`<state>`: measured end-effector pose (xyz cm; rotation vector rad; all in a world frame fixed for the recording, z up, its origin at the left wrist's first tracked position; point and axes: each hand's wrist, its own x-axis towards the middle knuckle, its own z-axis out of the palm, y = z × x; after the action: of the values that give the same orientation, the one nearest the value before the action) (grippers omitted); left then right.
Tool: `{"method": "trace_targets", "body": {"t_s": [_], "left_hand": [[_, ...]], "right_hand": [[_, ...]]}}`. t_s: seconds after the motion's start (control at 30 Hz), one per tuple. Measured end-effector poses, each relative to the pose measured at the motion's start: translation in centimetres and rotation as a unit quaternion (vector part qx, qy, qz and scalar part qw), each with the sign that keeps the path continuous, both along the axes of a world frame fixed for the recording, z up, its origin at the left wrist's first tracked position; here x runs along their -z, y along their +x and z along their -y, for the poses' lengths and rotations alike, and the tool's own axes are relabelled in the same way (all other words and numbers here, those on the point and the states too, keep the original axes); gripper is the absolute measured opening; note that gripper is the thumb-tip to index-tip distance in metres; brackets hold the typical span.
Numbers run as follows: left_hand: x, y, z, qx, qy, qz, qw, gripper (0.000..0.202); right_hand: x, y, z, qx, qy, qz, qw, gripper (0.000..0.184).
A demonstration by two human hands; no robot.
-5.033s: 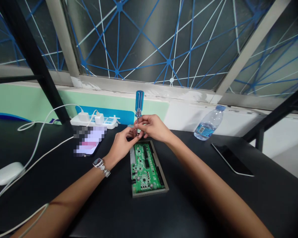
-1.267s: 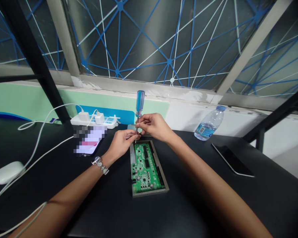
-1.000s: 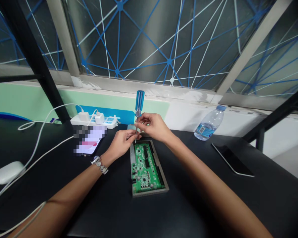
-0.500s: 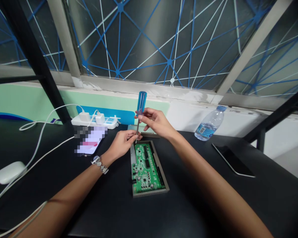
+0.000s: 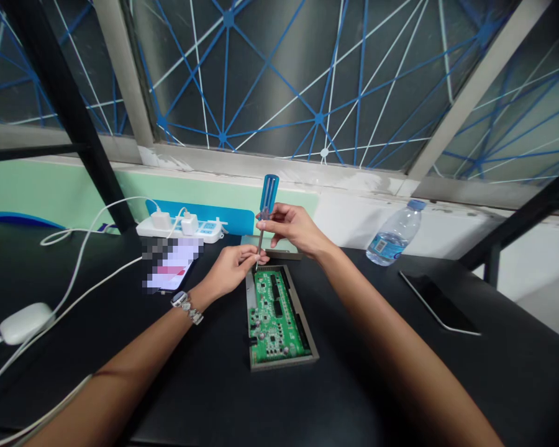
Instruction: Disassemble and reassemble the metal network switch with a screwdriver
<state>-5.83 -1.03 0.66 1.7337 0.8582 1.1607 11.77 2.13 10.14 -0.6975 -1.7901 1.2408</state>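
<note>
A screwdriver (image 5: 269, 195) with a clear blue handle stands nearly upright, its tip down at the far left corner of a green circuit board (image 5: 274, 313) in a shallow metal case (image 5: 302, 323). My right hand (image 5: 294, 228) is closed round the lower end of the handle with its fingertips. Lower down, my left hand (image 5: 230, 267) pinches the metal shaft near the tip, thumb and fingers together. Whatever lies right under the tip is too small to make out. Behind the case rests a flat metal cover (image 5: 284, 254), partly hidden by my hands.
A lit phone (image 5: 172, 267) and a white power strip (image 5: 205, 231) with plugged-in chargers lie left. White cables run past a white adapter (image 5: 27, 323). To the right are a water bottle (image 5: 394, 236) and a dark phone (image 5: 438, 302). Wall and window rise behind the black table (image 5: 354, 372).
The view has shifted very slightly. Both hands keep their hold on the screwdriver, and its tip stays at the same corner of the board.
</note>
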Motion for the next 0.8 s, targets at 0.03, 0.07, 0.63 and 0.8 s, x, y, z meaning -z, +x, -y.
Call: {"method": "trace_targets", "body": {"t_s": [0.03, 0.07, 0.63, 0.8], "left_hand": [[0.0, 0.0, 0.0, 0.003, 0.000, 0.001, 1.000, 0.023], [0.1, 0.0, -0.1, 0.005, 0.000, 0.002, 1.000, 0.024], [-1.6, 0.1, 1.2, -0.113, 0.115, -0.163, 0.973, 0.019], [-1.6, -0.9, 0.7, -0.085, 0.147, -0.296, 0.940, 0.011]], "right_hand": [[0.1, -0.1, -0.1, 0.003, 0.004, -0.002, 1.000, 0.031], [0.1, -0.2, -0.3, 0.006, 0.011, -0.002, 1.000, 0.032], [0.1, -1.7, 1.0, 0.183, 0.183, 0.078, 0.963, 0.040], [0.0, -1.5, 1.1, 0.167, 0.170, 0.077, 0.968, 0.041]]}}
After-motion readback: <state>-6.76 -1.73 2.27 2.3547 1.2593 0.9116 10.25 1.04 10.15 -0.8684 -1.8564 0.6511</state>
